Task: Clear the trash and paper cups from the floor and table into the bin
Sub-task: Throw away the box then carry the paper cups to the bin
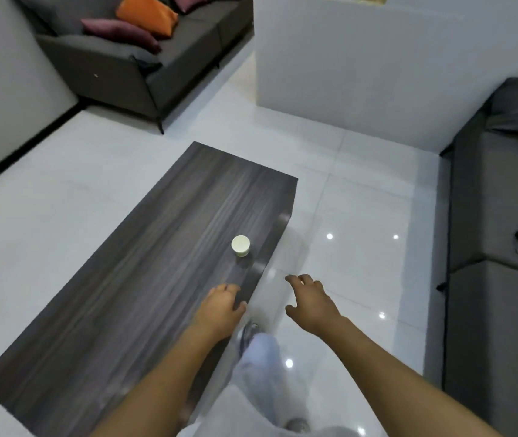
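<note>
A: We stand at the dark table [144, 263]; one paper cup [240, 246] sits near its right edge, untouched.

B: Yes. Our left hand [219, 305] and right hand [309, 302] are empty, fingers loose. Next we probably reach forward and grasp it; no bin is in view.

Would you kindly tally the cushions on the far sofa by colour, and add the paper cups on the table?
Orange cushions: 1
Plum cushions: 2
Paper cups on the table: 1
Total: 4
</note>
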